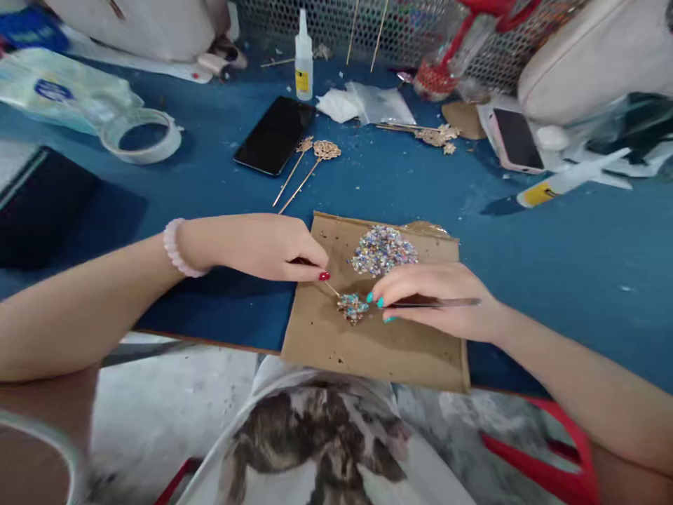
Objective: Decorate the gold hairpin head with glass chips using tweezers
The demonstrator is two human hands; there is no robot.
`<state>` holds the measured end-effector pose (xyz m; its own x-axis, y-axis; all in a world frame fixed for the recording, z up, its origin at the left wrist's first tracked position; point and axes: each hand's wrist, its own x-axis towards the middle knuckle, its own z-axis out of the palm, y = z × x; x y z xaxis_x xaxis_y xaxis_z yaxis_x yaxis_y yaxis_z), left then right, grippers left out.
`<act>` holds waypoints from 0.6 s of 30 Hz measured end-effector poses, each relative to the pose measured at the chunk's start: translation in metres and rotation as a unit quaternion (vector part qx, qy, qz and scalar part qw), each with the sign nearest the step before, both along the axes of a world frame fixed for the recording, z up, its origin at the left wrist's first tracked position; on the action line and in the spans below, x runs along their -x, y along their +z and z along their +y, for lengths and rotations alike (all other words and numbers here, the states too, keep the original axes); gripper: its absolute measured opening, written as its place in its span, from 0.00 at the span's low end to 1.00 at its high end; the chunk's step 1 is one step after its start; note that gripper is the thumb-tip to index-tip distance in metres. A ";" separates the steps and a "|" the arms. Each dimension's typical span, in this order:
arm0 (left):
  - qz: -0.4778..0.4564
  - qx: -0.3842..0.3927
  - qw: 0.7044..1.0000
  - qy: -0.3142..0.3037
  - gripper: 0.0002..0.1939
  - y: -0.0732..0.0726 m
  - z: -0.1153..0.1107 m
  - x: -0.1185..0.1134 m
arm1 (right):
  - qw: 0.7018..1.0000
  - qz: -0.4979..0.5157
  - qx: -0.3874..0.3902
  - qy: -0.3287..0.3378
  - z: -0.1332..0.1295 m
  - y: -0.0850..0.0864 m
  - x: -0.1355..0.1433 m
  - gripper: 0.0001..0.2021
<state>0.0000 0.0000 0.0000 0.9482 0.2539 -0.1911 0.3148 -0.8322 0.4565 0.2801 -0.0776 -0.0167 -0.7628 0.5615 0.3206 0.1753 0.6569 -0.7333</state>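
Observation:
My left hand (276, 249) is closed in a pinch on the thin stem of a hair stick, whose ornamental head (352, 307) carries blue and clear stones. That head hangs over a sheet of brown cardboard (326, 337) at the table's front edge. Between the fingers of my right hand (439, 298) is a pair of metal tweezers (431, 303), their tips beside the ornament and partly hidden by the fingertips. Whether the tweezers grip a stone is too small to tell. Just beyond my right hand lies a pile of small multicoloured rhinestones (383, 249) on the cardboard.
Two gold hair sticks (310, 168) lie past my left hand, near a black phone (274, 135). Behind stands a glue bottle (303, 63); another glue bottle (552, 188) lies at the right. Clear tape (141, 137) rests at the left, and a pink-edged phone (518, 140) at the back right.

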 end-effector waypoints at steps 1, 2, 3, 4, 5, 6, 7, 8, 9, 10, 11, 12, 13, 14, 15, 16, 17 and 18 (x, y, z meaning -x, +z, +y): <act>-0.007 -0.014 1.000 -0.004 0.20 -0.001 -0.002 -0.001 | 1.000 0.003 0.002 0.001 0.000 -0.001 0.001 0.05; -0.014 -0.028 0.999 -0.009 0.20 -0.002 -0.004 -0.001 | 1.000 0.006 0.005 0.002 0.000 -0.002 0.002 0.05; -0.020 -0.043 0.999 -0.013 0.20 -0.002 -0.005 -0.002 | 1.000 0.009 0.007 0.004 0.000 -0.003 0.003 0.05; -0.025 -0.059 0.998 -0.018 0.20 -0.003 -0.006 -0.002 | 1.000 0.011 0.010 0.006 -0.001 -0.003 0.004 0.04; -0.031 -0.080 0.996 -0.025 0.20 -0.004 -0.007 -0.002 | 1.000 0.015 0.013 0.010 -0.001 -0.004 0.006 0.04; -0.036 -0.098 0.994 -0.031 0.20 -0.004 -0.007 -0.002 | 1.000 0.019 0.016 0.013 -0.002 -0.005 0.007 0.04; -0.038 -0.112 0.992 -0.035 0.20 -0.004 -0.007 -0.002 | 1.000 0.021 0.018 0.016 -0.002 -0.006 0.008 0.04; -0.039 -0.121 0.991 -0.038 0.20 -0.004 -0.006 -0.002 | 0.999 0.021 0.019 0.019 -0.002 -0.006 0.010 0.03; -0.038 -0.128 0.990 -0.042 0.20 -0.004 -0.006 -0.002 | 0.999 0.020 0.021 0.020 -0.003 -0.006 0.011 0.03; -0.038 -0.134 0.989 -0.045 0.20 -0.004 -0.006 -0.002 | 0.999 0.019 0.022 0.021 -0.003 -0.006 0.012 0.04; -0.038 -0.137 0.989 -0.048 0.20 -0.004 -0.006 -0.002 | 0.999 0.018 0.022 0.020 -0.003 -0.006 0.013 0.04; -0.038 -0.141 0.988 -0.050 0.20 -0.004 -0.006 -0.001 | 0.999 0.016 0.023 0.019 -0.003 -0.006 0.013 0.04; -0.039 -0.143 0.988 -0.051 0.20 -0.004 -0.006 -0.001 | 0.999 0.014 0.024 0.017 -0.003 -0.006 0.013 0.04; -0.039 -0.145 0.987 -0.053 0.20 -0.004 -0.006 -0.001 | 0.999 0.013 0.025 0.016 -0.003 -0.006 0.013 0.04; -0.039 -0.148 0.987 -0.053 0.21 -0.005 -0.006 -0.001 | 0.999 0.011 0.026 0.017 -0.003 -0.006 0.013 0.04; -0.040 -0.150 0.986 -0.053 0.21 -0.005 -0.006 -0.001 | 0.999 0.011 0.026 0.017 -0.003 -0.006 0.013 0.04; -0.042 -0.152 0.986 -0.053 0.21 -0.005 -0.006 -0.001 | 0.999 0.012 0.026 0.018 -0.003 -0.006 0.013 0.03; -0.043 -0.154 0.986 -0.053 0.21 -0.006 -0.006 -0.001 | 0.999 0.014 0.024 0.017 -0.003 -0.006 0.013 0.03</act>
<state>0.0010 -0.0059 -0.0059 0.9817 0.1865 -0.0375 0.1902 -0.9615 0.1984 0.2675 -0.0807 -0.0229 -0.7728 0.5507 0.3156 0.1319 0.6257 -0.7688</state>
